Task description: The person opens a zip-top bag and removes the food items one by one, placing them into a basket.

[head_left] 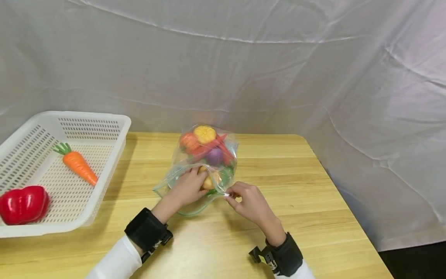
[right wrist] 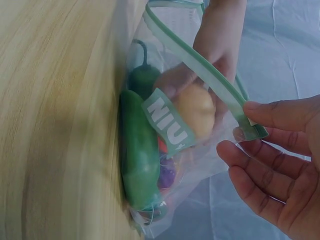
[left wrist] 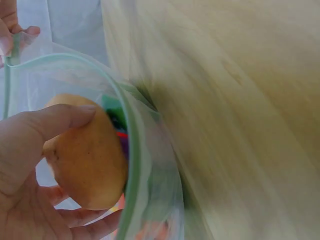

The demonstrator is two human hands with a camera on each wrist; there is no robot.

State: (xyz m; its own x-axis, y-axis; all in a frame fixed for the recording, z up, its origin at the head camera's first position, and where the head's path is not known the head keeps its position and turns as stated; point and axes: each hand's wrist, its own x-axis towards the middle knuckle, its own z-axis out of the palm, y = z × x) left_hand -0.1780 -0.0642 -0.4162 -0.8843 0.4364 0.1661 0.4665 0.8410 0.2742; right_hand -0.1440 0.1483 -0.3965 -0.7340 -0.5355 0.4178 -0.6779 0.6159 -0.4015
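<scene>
With a carrot (head_left: pixel 79 166) and pepper (head_left: pixel 23 204) in the basket (head_left: pixel 104 155), the left hand (head_left: pixel 186 188) grips a potato (left wrist: pixel 87 152) inside the nearly full bag (head_left: pixel 209 155), whose rim the right hand (head_left: pixel 249 201) pinches.

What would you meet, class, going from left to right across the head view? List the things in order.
Red pepper → carrot → white basket → left hand → right hand.
</scene>
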